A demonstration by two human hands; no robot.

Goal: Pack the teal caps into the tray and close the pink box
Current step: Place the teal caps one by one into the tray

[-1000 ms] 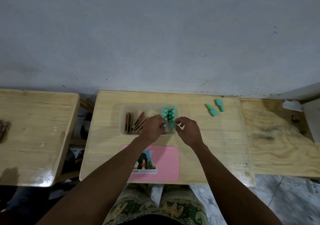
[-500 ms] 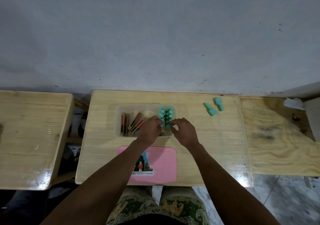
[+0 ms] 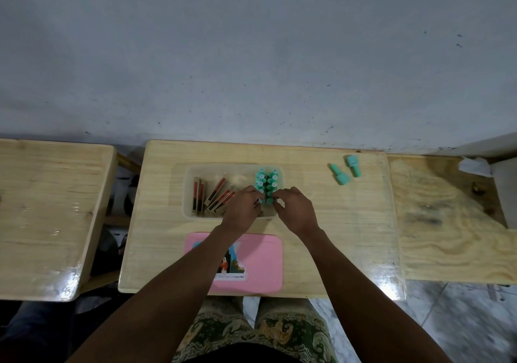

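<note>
Teal caps [image 3: 266, 185] in two rows inside tray [image 3: 189, 194]; left hand [image 3: 242, 208] and right hand [image 3: 294, 211] grips pinched together on nearest cap [image 3: 268, 201].

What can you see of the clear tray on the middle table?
The tray is a shallow rounded rectangle of clear, frosted-looking plastic, flat on the middle table, beyond the pink box. Its left half holds red and dark sticks lying loose. Its right part holds teal caps standing in two rows. Both hands, left and right, cover its near edge at the caps.

Caps [image 3: 266, 183] in tray [image 3: 187, 192], behind box [image 3: 260, 262]
</note>
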